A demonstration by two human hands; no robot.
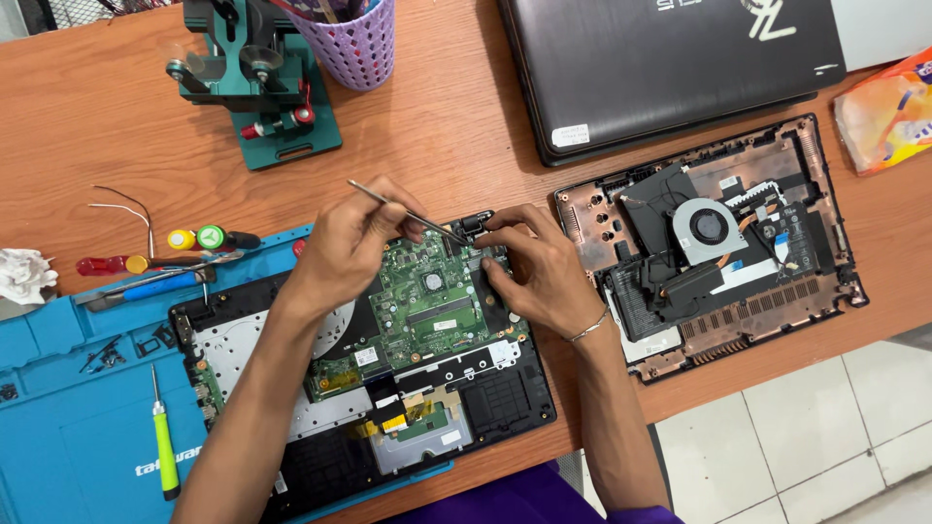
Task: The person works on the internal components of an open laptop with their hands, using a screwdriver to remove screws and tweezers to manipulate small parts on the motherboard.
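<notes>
At frame centre our left hand (345, 243) pinches thin metal tweezers (408, 214), tip angled down to the top edge of the green motherboard (432, 311) — a pen-like grip for fine control. Our right hand (539, 272) lies narrow and flat, steadying the board — seemingly holding nothing — inside the opened laptop (485, 388) on the worktop (437, 116).

On your bench (466, 136) you have a closed laptop (670, 63), a fan shell (714, 243), a purple basket (354, 44), a green jig (257, 87) and a green screwdriver (163, 442).
</notes>
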